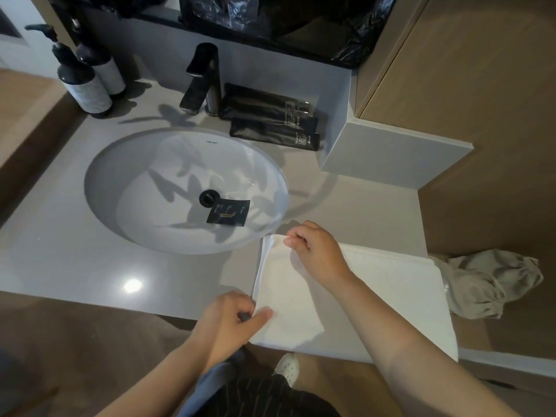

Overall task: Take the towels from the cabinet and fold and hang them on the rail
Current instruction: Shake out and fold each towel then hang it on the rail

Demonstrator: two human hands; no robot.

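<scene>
I see the white towel lying flat on the counter, just right of the sink. My left hand pinches its near corner. My right hand pinches its far corner, fingers curled on the edge.

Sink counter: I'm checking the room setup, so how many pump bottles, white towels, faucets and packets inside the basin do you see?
Pump bottles: 2
White towel: 1
Faucet: 1
Black packet in the basin: 1
Total: 5
</scene>
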